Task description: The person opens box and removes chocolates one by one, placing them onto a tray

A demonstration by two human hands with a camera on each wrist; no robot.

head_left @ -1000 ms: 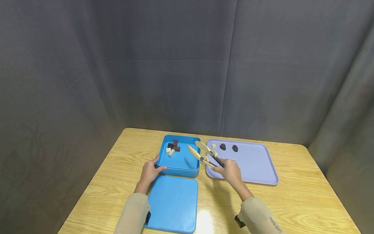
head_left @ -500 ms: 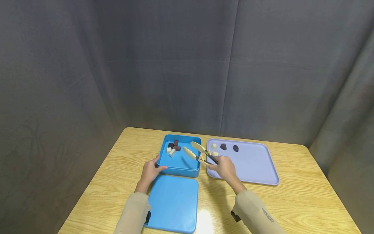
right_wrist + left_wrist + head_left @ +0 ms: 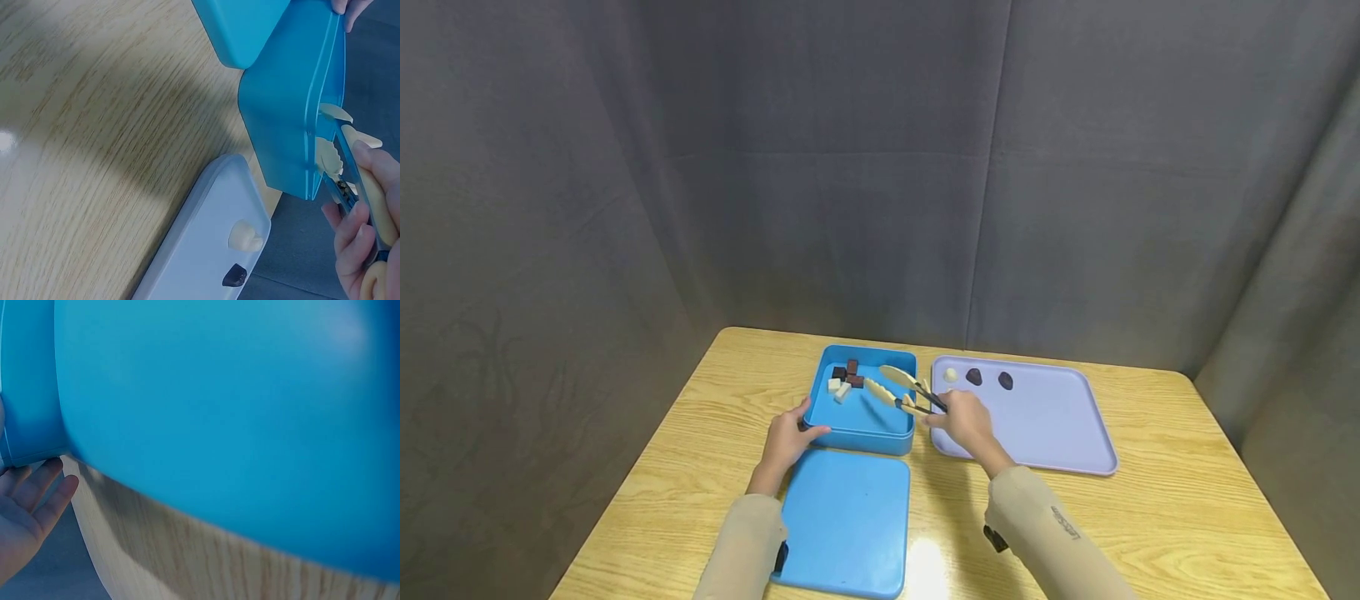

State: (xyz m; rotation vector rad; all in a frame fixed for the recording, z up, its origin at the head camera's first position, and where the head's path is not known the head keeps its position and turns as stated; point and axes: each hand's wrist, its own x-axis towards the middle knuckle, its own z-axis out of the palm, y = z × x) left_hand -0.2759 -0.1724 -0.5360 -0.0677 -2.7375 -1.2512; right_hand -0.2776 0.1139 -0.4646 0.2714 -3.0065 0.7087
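Head view first: the right hand (image 3: 964,419) grips a pair of cream tongs (image 3: 901,389), and their two blades stand apart over the open blue box (image 3: 862,429), with nothing visible between them. The tips sit just right of the cluster of brown and white pieces (image 3: 845,380) in the box's far left corner. The left hand (image 3: 786,439) holds the box's near left corner, thumb hooked over the rim and fingers (image 3: 47,490) lying fairly straight against the outer wall in the left wrist view.

Right of the box, the lilac tray (image 3: 1060,437) carries one pale piece (image 3: 951,375) and two dark pieces (image 3: 989,378) along its far edge. The blue lid (image 3: 846,521) lies flat on the surface just in front of the box.

What could go wrong? The pieces are small and packed touching one another, so blades closing at a slant may catch two at once, or nudge the pile against the wall and grip none. The right wrist view shows the tong blades (image 3: 334,140) close to the box's rim, so a low sweep could knock that rim, and the box would slide if the left hand eases off. A light pinch risks a piece slipping out over the gap between box and tray and landing on the wooden surface (image 3: 1187,500). A hard pinch might crumble it, though I cannot tell how firm these pieces are.
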